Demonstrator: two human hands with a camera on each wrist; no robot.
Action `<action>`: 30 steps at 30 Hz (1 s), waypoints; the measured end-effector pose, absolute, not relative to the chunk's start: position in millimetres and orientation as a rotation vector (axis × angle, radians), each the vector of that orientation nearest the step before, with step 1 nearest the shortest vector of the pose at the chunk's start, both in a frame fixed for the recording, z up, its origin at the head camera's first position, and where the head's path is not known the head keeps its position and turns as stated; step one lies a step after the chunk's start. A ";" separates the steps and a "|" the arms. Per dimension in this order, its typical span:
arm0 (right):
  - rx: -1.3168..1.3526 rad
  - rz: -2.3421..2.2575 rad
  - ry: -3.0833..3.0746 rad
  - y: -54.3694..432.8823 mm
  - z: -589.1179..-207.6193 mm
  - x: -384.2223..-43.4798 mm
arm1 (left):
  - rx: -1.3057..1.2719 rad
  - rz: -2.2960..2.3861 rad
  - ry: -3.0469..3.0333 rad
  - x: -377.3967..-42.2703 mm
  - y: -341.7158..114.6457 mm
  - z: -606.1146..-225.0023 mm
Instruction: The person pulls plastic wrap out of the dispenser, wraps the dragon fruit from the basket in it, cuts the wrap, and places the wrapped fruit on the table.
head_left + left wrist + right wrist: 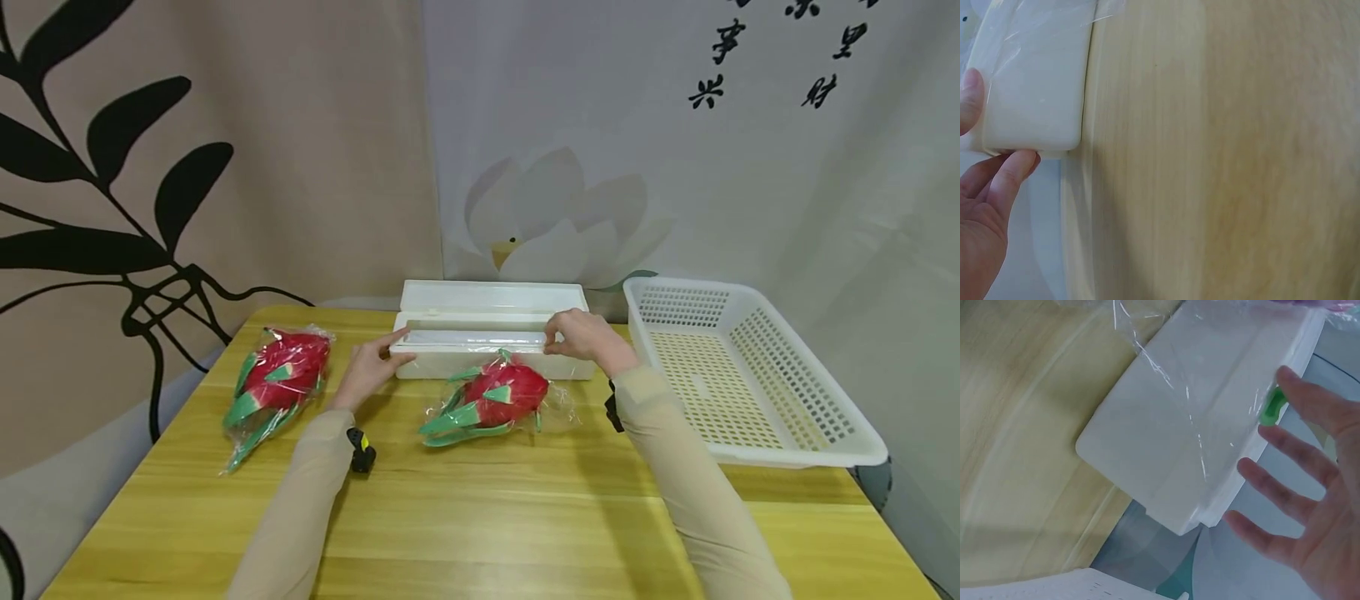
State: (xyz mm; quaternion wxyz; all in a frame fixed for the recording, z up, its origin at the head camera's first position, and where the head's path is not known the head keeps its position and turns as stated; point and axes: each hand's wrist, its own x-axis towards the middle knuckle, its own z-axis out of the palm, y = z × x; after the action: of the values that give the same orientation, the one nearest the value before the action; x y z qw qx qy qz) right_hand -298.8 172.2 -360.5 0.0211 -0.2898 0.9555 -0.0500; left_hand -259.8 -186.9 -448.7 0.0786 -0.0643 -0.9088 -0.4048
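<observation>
A white cling film dispenser (427,367) lies lengthwise near the table's far edge, its lid (495,295) raised at the back. My left hand (367,371) grips its left end, thumb at the top edge and fingertips against the end wall (1032,134). At the right part of the front rim, my right hand (588,340) pinches a small green slide cutter (1272,407) between thumb and forefinger; the other fingers are spread. Clear film (1194,419) hangs down over the dispenser's front. Before it lies a red dragon fruit (517,387) with green scales, loosely covered in clear film.
Another dragon fruit (296,362), wrapped in clear film, lies on the left of the wooden table (465,525). A white plastic basket (832,400) with slotted walls stands at the right. Behind the table hangs a printed curtain (315,167).
</observation>
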 end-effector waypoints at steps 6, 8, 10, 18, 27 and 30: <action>-0.837 -0.171 2.962 188.4 -363.7 -300.5 | -0.202 -1.212 -2.724 -261.2 -186.4 -449.8; -0.828 -0.192 2.953 198.1 -363.8 -299.6 | -0.202 -1.212 -2.728 -260.9 -186.8 -449.4; -0.833 -0.213 2.946 207.6 -363.5 -299.2 | -0.193 -1.212 -2.733 -260.2 -187.2 -448.6; -0.835 -0.322 2.900 223.8 -363.1 -299.0 | -0.185 -1.208 -2.756 -260.2 -186.9 -448.5; -0.689 -0.203 2.891 220.7 -360.5 -292.7 | -0.201 -1.197 -2.726 -258.3 -185.3 -447.2; -0.671 -0.074 2.961 213.6 -364.2 -287.6 | -0.224 -1.141 -2.740 -255.6 -183.3 -446.1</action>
State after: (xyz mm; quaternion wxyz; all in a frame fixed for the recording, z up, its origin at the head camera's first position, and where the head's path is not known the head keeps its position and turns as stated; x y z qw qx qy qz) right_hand -287.6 213.6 -364.2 0.0523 -0.2206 0.9737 -0.0242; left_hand -255.6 -183.3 -446.1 0.0824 -0.0749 -0.9174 -0.3820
